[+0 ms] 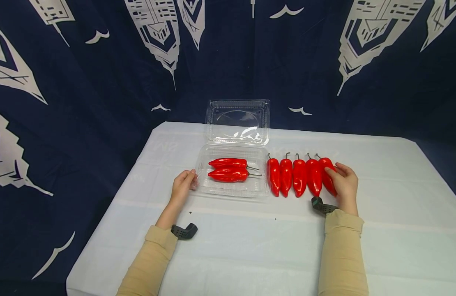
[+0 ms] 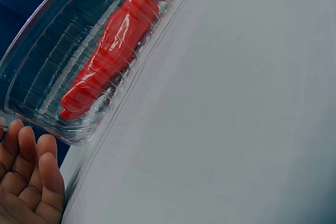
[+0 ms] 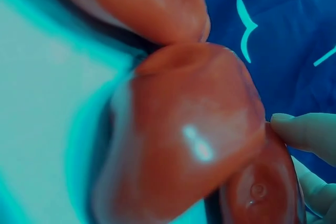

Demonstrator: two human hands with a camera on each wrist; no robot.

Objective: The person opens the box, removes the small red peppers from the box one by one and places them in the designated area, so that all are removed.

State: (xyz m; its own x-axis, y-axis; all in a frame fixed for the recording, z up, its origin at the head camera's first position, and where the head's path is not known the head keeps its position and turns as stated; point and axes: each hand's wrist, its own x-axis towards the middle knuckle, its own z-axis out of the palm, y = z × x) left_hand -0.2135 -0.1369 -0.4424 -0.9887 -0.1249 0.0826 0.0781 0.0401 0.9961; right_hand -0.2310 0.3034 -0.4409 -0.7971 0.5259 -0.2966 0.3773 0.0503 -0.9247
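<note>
A white, cloth-like tabletop (image 1: 268, 255) with cut-off far corners shows soft creases, plus a tiny dark speck (image 1: 190, 212) in front of the left hand (image 1: 183, 185). Behind it hangs a dark navy fabric backdrop (image 1: 250, 70), printed with pale upside-down towers (image 1: 379, 33) and white bird shapes (image 1: 287, 11); it also fills the left side.

Near the far edge lies a clear, ribbed plastic container (image 1: 228, 189), its hinged transparent lid (image 1: 237, 119) raised open at the back. Inside are two glossy red peppers (image 1: 229, 175); five more red peppers (image 1: 299, 178) stand in a row on the tabletop to its right. The hands are well apart: the left, fingers loosely bent, is at the container's left end; the right hand (image 1: 345, 183) pinches the rightmost pepper (image 1: 325, 163).
</note>
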